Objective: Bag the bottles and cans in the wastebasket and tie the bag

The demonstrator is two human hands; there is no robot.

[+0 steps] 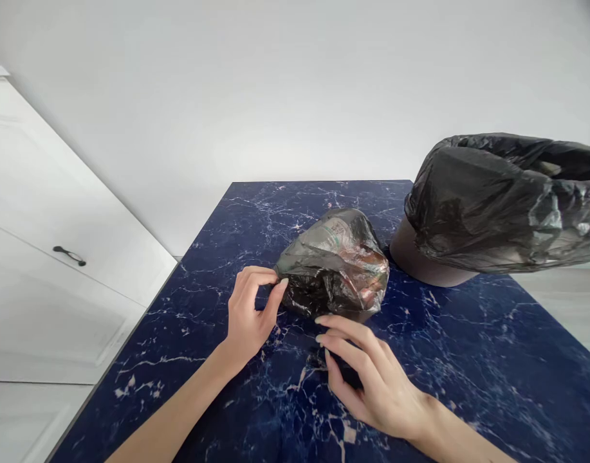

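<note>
A filled, see-through black plastic trash bag (pixel 336 263) lies on the blue marble-patterned table. Crumpled wrappers or packaging in green and reddish colours show dimly through its film. At its left edge, my left hand (pixel 253 308) pinches the plastic between thumb and fingers. My right hand (pixel 372 373) is by the bag's near edge, its fingers bent and slightly apart, with nothing visible between them. Whether those fingertips touch the film, I cannot tell.
To the right stands a brown bin (pixel 420 260) with a black liner (pixel 478 199) folded over its rim. White cabinets (pixel 58 302) with a dark handle (pixel 69 255) line the left side. A pale wall (pixel 295 90) rises behind the table (pixel 202 360).
</note>
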